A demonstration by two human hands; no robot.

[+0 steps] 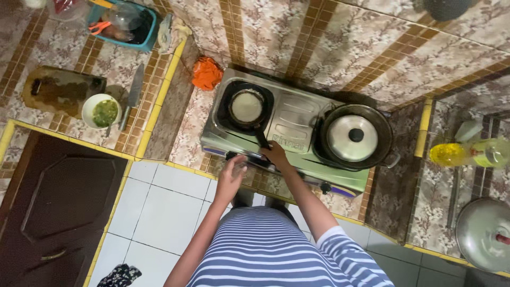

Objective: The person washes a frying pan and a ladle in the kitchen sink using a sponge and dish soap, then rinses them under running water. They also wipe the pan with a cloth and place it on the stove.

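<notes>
- Head view, straight down: striped shirt (pixel 276 250) nearest, both forearms reaching forward to the front edge of a two-burner stove (pixel 295 130) on a tiled tabletop (pixel 180 133).
- Left hand (pixel 232 172) at the stove's front left, about where a knob would be; fingers curled downward, whether pinching anything cannot be told from above.
- Right hand (pixel 276 154) just beyond, fingers closed round the end of the dark handle of a small frying pan (pixel 247 106), wrist low, elbow bent back toward the body.
- Small frying pan on the left burner, a pale round flat thing filling its base, handle pointing toward the person.
- Judged best handling: firm grip at the handle's far end, pan kept level and centred on the burner, wrist clear of the rim, other hand steady at the stove front rather than over the heat.
- Right burner: large dark wok (pixel 357 137) under a metal lid with a black knob.
- Left of the stove: orange cloth (pixel 206 73), knife (pixel 134 93), white bowl (pixel 102 110) of green paste, wooden cutting board (pixel 58 89).
- Far right: yellow bottle (pixel 467 153) lying on its side, round metal lid (pixel 486 234) near the edge.
</notes>
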